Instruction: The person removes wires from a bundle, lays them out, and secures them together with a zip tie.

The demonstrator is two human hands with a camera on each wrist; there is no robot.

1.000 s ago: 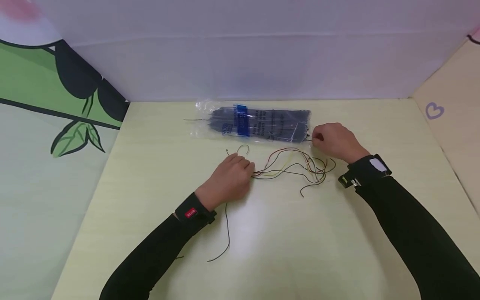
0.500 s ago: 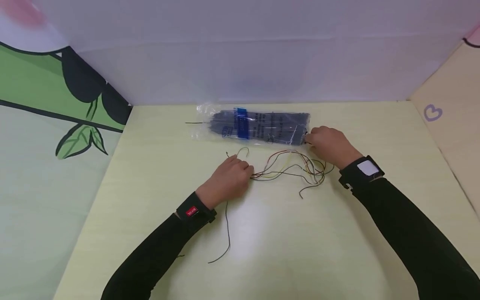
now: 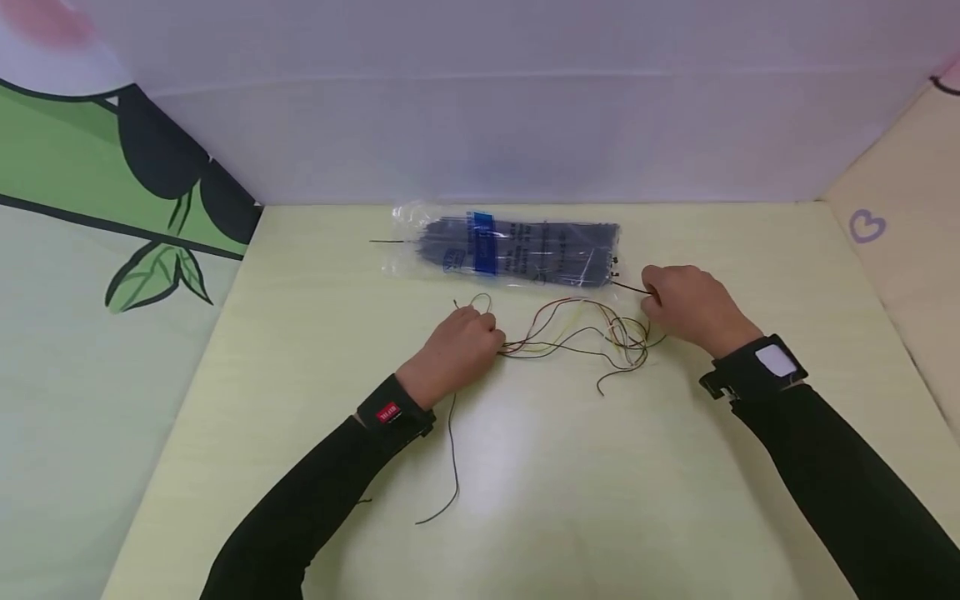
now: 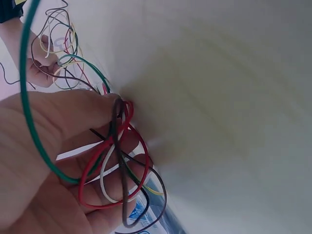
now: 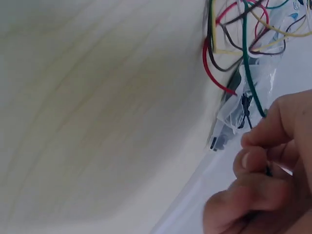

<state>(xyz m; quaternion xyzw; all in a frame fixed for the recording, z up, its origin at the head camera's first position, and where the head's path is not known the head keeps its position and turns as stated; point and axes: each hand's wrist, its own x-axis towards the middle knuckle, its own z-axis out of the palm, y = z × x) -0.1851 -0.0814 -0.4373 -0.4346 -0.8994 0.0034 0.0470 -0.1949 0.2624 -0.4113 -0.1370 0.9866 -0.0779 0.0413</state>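
My left hand (image 3: pixel 456 350) pinches a bundle of thin coloured wires (image 3: pixel 517 350) at mid-table. In the left wrist view, thumb and fingers close round looped red, white, black and green wires (image 4: pixel 119 146). The rest of the bundle lies in a loose tangle to the right. Behind it lies a clear plastic bag (image 3: pixel 517 250) of dark cable ties, with blue printing. My right hand (image 3: pixel 697 308) pinches one black cable tie (image 3: pixel 632 287), which sticks out of the bag's right end. In the right wrist view, my right fingers (image 5: pixel 253 161) are curled, partly hiding what they hold.
A pale wooden table (image 3: pixel 570 475) bears everything. A dark wire end (image 3: pixel 453 467) trails toward me below my left hand. Another cable tie (image 3: pixel 386 242) pokes out of the bag's left end. A pale wall (image 3: pixel 487 142) rises behind the table.
My right hand first moved in to the bag's right end, then drew back right and toward me, with a length of cable tie now showing. My left hand has barely moved.
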